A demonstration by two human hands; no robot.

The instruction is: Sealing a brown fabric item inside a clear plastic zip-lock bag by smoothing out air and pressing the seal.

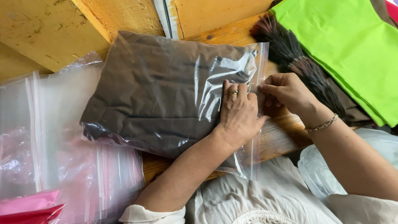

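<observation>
Nearest the viewer, a pale linen lap and two bare forearms fill the lower frame. Left hand point(238, 114), a ring on one finger, lies palm down with fingers flat and close together, pressing on a clear zip bag point(166, 93). Right hand point(286, 92), a thin bracelet at the wrist, has its fingers curled, fingertips pinching the bag's sealing strip at its right edge. Inside the bag sits a folded dark brown cloth point(149, 95), matte under glossy, wrinkled plastic. It rests on a worn wooden table point(282, 137). To the left lies a blurred stack of empty clear bags point(62, 137) with pink strips, cut off by the frame. Farther right, a dark brush point(290, 54) of fine bristles is partly hidden under smooth, bright green fabric point(348, 45), which runs off the top corner.
</observation>
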